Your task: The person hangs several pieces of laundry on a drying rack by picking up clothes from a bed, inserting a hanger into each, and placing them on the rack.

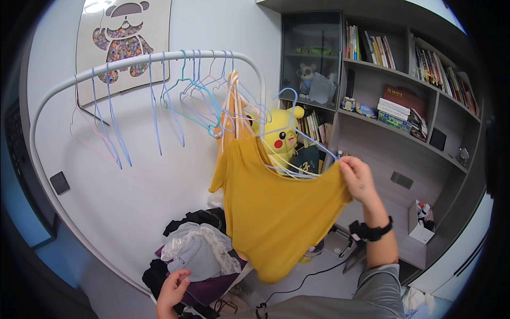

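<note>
A mustard-yellow short-sleeved top hangs on a light blue hanger in front of me. My right hand grips the top's shoulder at the hanger's right end. The hanger's hook stands free of the rail, pointing up. Down at the lower left, my left hand holds nothing, its fingers slightly curled and apart. It is close to a pile of clothes with a grey garment trimmed in white lace. Beneath that lies a purple cloth.
A white clothes rail carries several hangers, among them a teal one, and an orange garment with white cords. Behind the top sits a yellow plush toy. Grey shelves with books fill the right side. A black cable crosses the floor.
</note>
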A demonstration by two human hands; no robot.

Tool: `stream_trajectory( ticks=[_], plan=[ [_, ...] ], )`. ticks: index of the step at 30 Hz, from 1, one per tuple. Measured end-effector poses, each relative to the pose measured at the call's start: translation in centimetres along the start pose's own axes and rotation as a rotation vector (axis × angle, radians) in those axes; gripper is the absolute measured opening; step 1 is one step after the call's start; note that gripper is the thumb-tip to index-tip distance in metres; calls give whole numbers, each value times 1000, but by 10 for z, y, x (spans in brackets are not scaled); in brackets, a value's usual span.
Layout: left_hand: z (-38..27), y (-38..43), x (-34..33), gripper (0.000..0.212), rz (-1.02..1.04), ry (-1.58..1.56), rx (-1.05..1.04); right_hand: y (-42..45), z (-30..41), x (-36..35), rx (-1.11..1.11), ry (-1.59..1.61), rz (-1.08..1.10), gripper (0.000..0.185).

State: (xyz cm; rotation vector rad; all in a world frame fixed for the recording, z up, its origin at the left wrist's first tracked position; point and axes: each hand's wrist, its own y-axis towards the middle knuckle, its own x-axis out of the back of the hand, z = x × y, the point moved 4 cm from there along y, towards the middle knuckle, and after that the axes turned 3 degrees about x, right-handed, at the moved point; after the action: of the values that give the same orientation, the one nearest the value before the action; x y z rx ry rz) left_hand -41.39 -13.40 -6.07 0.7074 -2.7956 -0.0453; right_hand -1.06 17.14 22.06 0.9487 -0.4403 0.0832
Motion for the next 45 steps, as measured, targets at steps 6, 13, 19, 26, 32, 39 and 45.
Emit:
stream_trajectory(
  ticks=[6,13,19,26,32,39,45],
  plan=[
    [4,-6,-1,21,23,-6,149,-24,24,114,-12,-239,-69,14],
    [-14,35,-38,22,81,53,29,27,30,97,213,-454,-29,11],
    [-40,42,-83,28,184,218,13,107,1,34,290,-391,-12,15],
    [-30,14,-84,27,73,113,129,217,21,-38,550,-345,-145,21],
    [-18,-26,-73,24,-163,253,109,267,41,-126,494,-372,-113,23],
    [21,-59,-66,30,-223,41,131,251,28,-163,432,-168,12,24],
    [29,-50,-58,29,-235,26,154,232,44,-162,376,13,36,26]
  ],
)
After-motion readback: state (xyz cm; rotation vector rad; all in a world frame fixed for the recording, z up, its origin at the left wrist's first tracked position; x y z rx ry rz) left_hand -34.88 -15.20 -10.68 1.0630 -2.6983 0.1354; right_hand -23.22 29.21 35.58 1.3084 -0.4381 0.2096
